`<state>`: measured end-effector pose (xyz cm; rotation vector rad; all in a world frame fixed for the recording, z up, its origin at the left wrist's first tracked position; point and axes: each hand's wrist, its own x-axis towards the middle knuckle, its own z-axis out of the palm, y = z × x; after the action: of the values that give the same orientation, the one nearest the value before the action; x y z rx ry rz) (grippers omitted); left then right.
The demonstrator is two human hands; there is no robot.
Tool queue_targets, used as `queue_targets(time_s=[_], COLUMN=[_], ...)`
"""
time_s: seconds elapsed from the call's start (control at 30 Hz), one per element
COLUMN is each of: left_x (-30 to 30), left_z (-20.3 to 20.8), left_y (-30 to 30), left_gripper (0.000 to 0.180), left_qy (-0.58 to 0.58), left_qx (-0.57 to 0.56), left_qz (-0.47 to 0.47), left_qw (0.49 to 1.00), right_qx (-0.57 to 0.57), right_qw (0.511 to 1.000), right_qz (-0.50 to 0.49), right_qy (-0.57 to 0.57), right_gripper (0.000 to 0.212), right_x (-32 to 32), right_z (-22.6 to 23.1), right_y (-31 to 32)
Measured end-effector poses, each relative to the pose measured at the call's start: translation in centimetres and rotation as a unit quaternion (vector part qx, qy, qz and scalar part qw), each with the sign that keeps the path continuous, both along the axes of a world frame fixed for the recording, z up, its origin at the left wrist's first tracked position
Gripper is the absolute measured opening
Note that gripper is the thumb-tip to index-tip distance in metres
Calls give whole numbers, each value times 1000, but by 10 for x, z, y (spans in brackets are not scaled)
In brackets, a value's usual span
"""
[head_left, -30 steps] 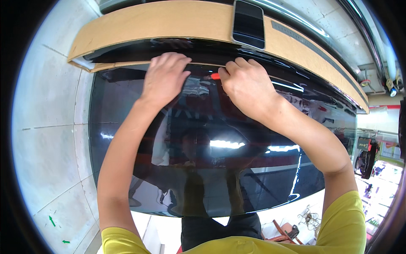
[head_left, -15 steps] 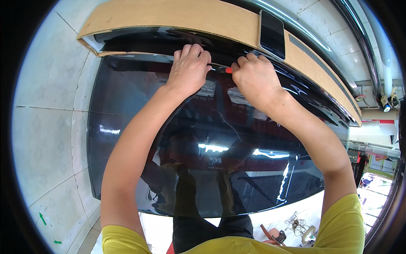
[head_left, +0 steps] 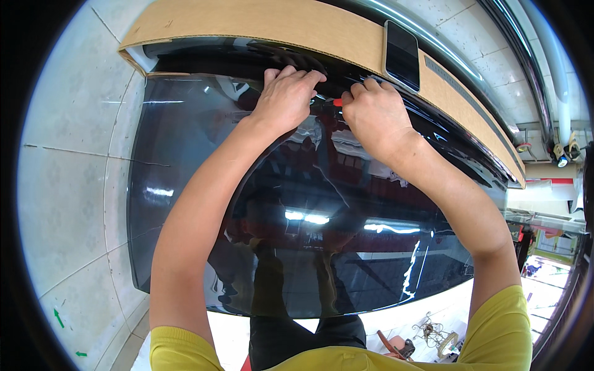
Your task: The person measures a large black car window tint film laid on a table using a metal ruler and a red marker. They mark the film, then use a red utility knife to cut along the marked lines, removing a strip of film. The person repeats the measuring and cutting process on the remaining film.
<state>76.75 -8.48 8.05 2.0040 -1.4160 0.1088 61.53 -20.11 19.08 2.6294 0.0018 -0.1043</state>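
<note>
A sheet of glossy dark film [head_left: 297, 185] spreads in front of me, its far edge running up to a black film roll [head_left: 229, 52] in a long cardboard box [head_left: 278, 18]. My left hand [head_left: 288, 99] rests on the film along the roll, fingers stretched forward and the index finger pointing right. Just to the right, my right hand [head_left: 378, 111] is closed around a red-handled tool [head_left: 338, 102] that looks like a utility knife. Its dark tip points left toward my left hand, at the roll's near side. The palm hides most of the handle.
A phone [head_left: 402, 55] lies on the box by my right hand. Light floor tiles [head_left: 68, 204] border the film on the left. Long shiny tubes [head_left: 523, 55] stand at the far right. Wire and small items [head_left: 436, 334] lie beyond the near edge at lower right.
My left hand has shifted slightly right, and its index finger now reaches out over the roll. My right hand with the knife has hardly moved.
</note>
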Motion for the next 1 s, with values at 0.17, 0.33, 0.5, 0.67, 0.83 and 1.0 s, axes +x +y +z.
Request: queue_targets(time_s=[0.17,0.33,0.5,0.67,0.83,1.0], left_x=[1,2,3,3,4,0], left_z=[-3,-5,-7,-9,-8,-4], left_y=[0,1,1,1,2,3], left_gripper=[36,37,38,40,42,45], left_qy=[-2,7,2,-2,6,41], left_qx=[-9,4,-1,-9,0,-11], left_qz=[-4,-6,-8,-6,-9,-14], left_qw=[1000,1000,1000,1000,1000,999], right_qx=[-9,-27,-31,-23,-34,-37], right_qw=[1000,1000,1000,1000,999,999], right_qz=[3,7,4,-7,-7,6], right_qy=[-5,3,1,-5,-4,-8], right_gripper=[12,13,11,16,14,15], right_x=[3,6,9,13,13,14], right_z=[1,1,0,-1,0,2], right_y=[1,3,6,12,15,16])
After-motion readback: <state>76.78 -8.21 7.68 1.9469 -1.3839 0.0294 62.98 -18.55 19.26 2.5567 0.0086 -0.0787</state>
